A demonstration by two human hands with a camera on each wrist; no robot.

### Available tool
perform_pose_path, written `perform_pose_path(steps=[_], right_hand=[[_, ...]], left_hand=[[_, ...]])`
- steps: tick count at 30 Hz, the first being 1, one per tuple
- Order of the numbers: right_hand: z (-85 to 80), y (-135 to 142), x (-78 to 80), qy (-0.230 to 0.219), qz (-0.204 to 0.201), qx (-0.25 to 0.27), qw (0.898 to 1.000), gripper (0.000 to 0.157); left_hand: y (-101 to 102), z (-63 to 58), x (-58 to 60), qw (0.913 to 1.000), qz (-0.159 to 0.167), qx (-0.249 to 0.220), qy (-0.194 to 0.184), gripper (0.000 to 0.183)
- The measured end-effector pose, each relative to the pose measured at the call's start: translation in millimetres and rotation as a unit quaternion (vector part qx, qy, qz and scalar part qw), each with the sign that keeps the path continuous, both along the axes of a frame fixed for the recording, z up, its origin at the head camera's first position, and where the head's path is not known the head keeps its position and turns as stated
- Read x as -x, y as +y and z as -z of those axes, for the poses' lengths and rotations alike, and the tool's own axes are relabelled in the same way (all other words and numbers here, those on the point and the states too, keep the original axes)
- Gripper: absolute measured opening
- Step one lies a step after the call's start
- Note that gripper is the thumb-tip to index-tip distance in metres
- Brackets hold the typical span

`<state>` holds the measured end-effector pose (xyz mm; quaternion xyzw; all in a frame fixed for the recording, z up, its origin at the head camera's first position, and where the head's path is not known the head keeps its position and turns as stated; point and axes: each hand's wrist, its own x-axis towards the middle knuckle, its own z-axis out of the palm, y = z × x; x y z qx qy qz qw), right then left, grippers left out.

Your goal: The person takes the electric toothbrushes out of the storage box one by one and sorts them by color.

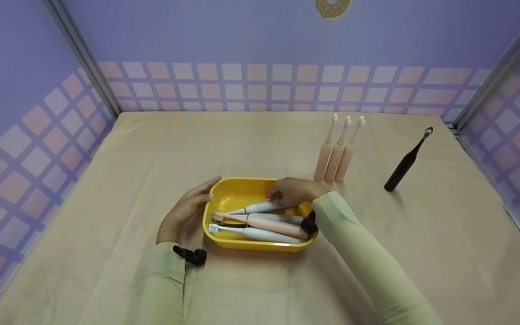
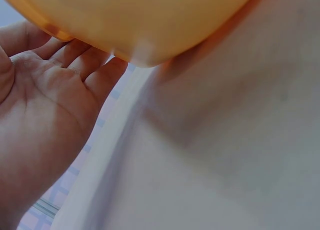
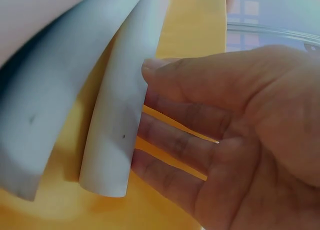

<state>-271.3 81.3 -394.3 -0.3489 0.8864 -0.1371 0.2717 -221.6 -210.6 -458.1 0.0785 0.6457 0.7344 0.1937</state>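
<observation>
Toothbrushes, mostly white with a pink one among them, lie in the yellow tub before you, and your left hand grips its left end, thumb at the rim. Over the tub's right part, your right hand has its thumb and spread fingers touching the handle of a white toothbrush, though whether they pinch it cannot be told. Farther right, beyond the tub, three pink toothbrushes stand side by side, with a black toothbrush upright well apart from them.
</observation>
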Motion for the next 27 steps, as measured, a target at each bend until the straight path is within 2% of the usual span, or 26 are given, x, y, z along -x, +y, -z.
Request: perform_pose_path(steps=[6, 12, 21, 25, 27], right_hand=[[1.3, -0.6, -0.2, 0.004, -0.007, -0.002, 1.000, 0.032], [3.6, -1.4, 0.9, 0.022, -0.043, 0.008, 0.999, 0.007], [7.3, -2.2, 1.5, 0.028, -0.042, 0.012, 0.999, 0.015], [9.0, -2.3, 0.7, 0.010, -0.018, 0.008, 1.000, 0.014], [9.2, -1.8, -0.3, -0.001, 0.007, 0.004, 1.000, 0.018]], left_hand=[[-1.5, -0.4, -0.1, 0.9996, 0.008, 0.019, 0.018, 0.056], [-1.0, -0.4, 0.3, 0.9996, 0.011, 0.020, 0.016, 0.057], [0.7, -0.9, -1.0, 0.9999, -0.005, 0.006, -0.011, 0.056], [0.1, -0.6, -0.7, 1.0000, 0.002, 0.007, -0.003, 0.056], [0.0, -0.5, -0.7, 1.0000, 0.002, 0.008, -0.002, 0.056]])
